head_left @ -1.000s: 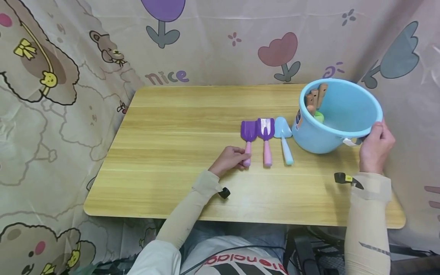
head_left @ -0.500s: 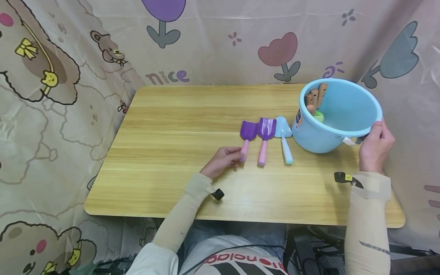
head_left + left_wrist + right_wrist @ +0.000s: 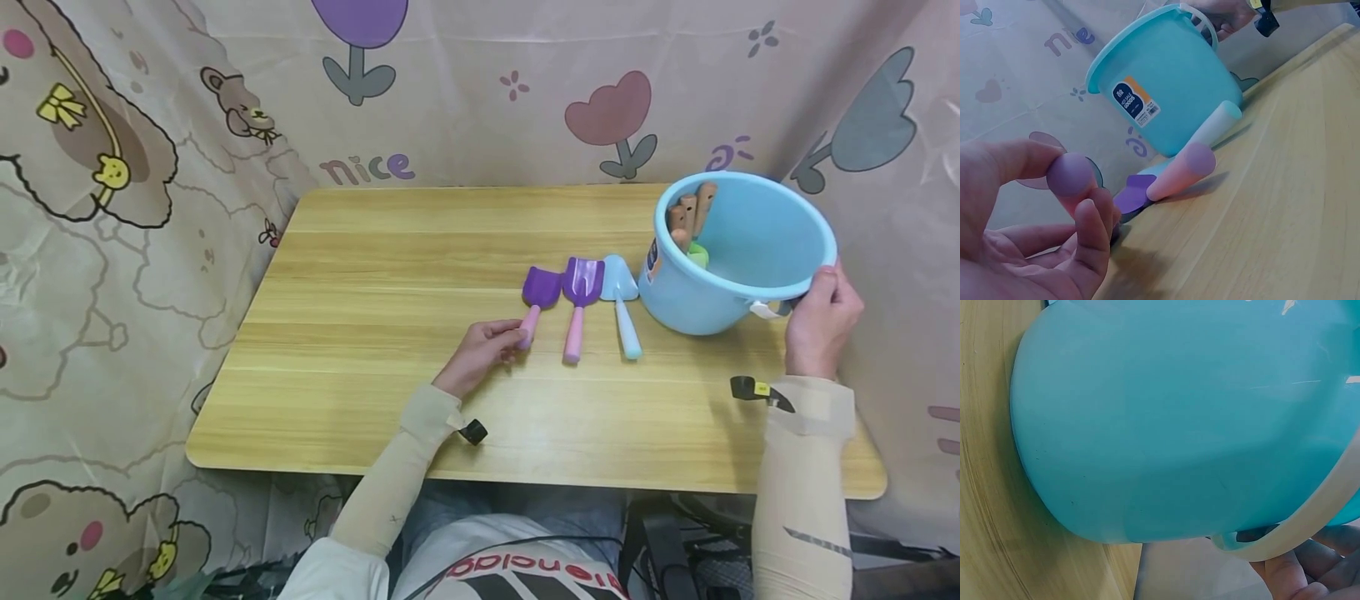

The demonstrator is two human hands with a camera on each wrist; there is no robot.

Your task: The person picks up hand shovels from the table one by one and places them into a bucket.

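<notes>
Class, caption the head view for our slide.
Left hand holding a purple shovel, right hand gripping a blue bucket.

Two purple scoops [image 3: 582,282] with pink handles [image 3: 574,337], one light blue trowel [image 3: 619,287] beside them, one blue bucket [image 3: 693,307] near the worktop's [image 3: 375,292] far right corner, at least three brown handles [image 3: 705,208] inside it, one green piece [image 3: 698,256] beside these

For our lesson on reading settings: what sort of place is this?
Probably a makeshift indoor filming corner: cartoon-printed sheeting screens the back and sides of a wood-grain table, and small black cameras sit at both wrists.
</notes>
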